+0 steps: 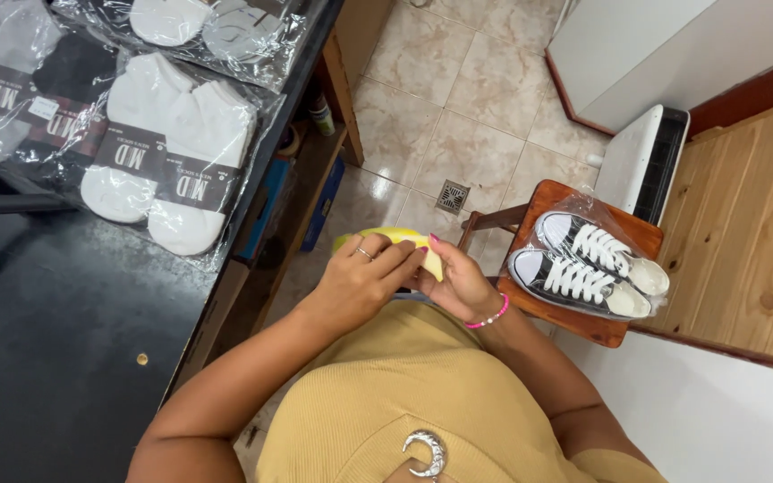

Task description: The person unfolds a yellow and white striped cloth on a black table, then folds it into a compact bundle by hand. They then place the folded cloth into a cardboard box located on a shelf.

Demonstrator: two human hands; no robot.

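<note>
Both my hands hold a small yellow-green object [402, 239] in front of my chest, above the tiled floor. My left hand [361, 279], with a ring on one finger, covers its near side with the fingers curled over it. My right hand [458, 283], wearing a pink bead bracelet at the wrist, grips its right end from below. Most of the object is hidden by my fingers, so I cannot tell what it is.
A black counter [55, 340] on the left carries plastic packs of white socks [167, 152]. On the right a small wooden stool [583, 317] bears a pair of black sneakers with white laces [583, 264] in a clear bag. A floor drain [452, 197] sits beyond my hands.
</note>
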